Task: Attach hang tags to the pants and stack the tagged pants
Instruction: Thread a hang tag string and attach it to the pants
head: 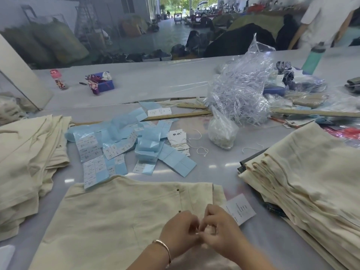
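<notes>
Both hands, left hand [178, 229] and right hand [219, 233], grip something tiny, hidden between curled fingers, over cream pants [120, 215].

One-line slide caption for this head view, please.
Both hands, left hand and right hand, pinch a string at cream cotton pants, white paper hang tag beside them.

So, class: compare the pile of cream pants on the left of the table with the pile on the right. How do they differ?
The left pile is loose and rumpled, with edges splayed; the right pile is a neater stack of layered folds. The right pile looks taller, with more layers showing. A dark garment peeks from under the right pile; nothing like it shows under the left pile. Both are the same cream fabric.
</notes>
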Demonstrator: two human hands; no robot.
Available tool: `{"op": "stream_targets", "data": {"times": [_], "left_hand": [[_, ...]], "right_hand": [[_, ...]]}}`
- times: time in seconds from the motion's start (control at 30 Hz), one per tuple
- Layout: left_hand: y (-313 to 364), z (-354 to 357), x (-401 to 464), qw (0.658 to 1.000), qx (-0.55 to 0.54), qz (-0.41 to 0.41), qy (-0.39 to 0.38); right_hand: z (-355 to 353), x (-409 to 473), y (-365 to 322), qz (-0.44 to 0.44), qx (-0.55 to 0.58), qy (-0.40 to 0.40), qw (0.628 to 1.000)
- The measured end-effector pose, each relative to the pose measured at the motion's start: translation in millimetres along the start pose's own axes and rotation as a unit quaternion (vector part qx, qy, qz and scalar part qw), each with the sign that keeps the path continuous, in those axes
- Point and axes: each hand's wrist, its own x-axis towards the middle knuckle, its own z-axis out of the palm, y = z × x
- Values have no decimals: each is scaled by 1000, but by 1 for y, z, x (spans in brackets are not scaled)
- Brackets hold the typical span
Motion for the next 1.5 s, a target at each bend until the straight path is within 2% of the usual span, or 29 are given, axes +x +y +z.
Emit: {"op": "stream_targets", "data": {"times": [0.1, 0.23, 0.37, 0.5, 0.6, 0.67, 0.73, 0.87, 1.03, 1.2, 1.3, 1.4, 1.47, 1.5], "left_hand": [[-1, 13, 4, 999, 9, 30, 36], [7, 14, 9, 997, -50, 51, 33], [10, 8, 8, 984, -175, -17, 34], [12, 6, 10, 972, -227, -61, 21], [15, 4, 10, 961, -265, -79, 22], [17, 0, 9, 935, -337, -109, 23], [14, -2, 8, 887, -430, -168, 20], [8, -3, 3, 818, -524, -239, 1], [4, -2, 2, 747, -610, -264, -25], [8, 3, 2, 734, -621, -275, -5], [8, 4, 6, 725, -624, -292, 15], [8, 0, 11, 722, -626, -292, 39], [9, -5, 14, 692, -658, -291, 58], [9, -7, 16, 681, -672, -286, 64]], "right_hand": [[1, -5, 15, 19, -9, 13, 1000], [0, -10, 29, 25, -25, 31, 999], [6, -11, 34, -1, -75, 69, 995], [13, -9, 28, -64, -178, 124, 974], [23, -8, 21, -46, -221, 176, 958], [32, -8, 20, -13, -213, 231, 949], [40, -7, 19, 4, -190, 291, 938], [49, -6, 11, -49, -178, 361, 914], [49, -3, 12, -66, -206, 363, 906], [47, -7, 15, -69, -219, 334, 914], [37, -10, 18, -94, -108, 276, 950], [9, -14, 30, -21, 42, 286, 957], [-11, -14, 46, 58, 69, 270, 959], [-21, -13, 53, 91, 67, 232, 966]]}}
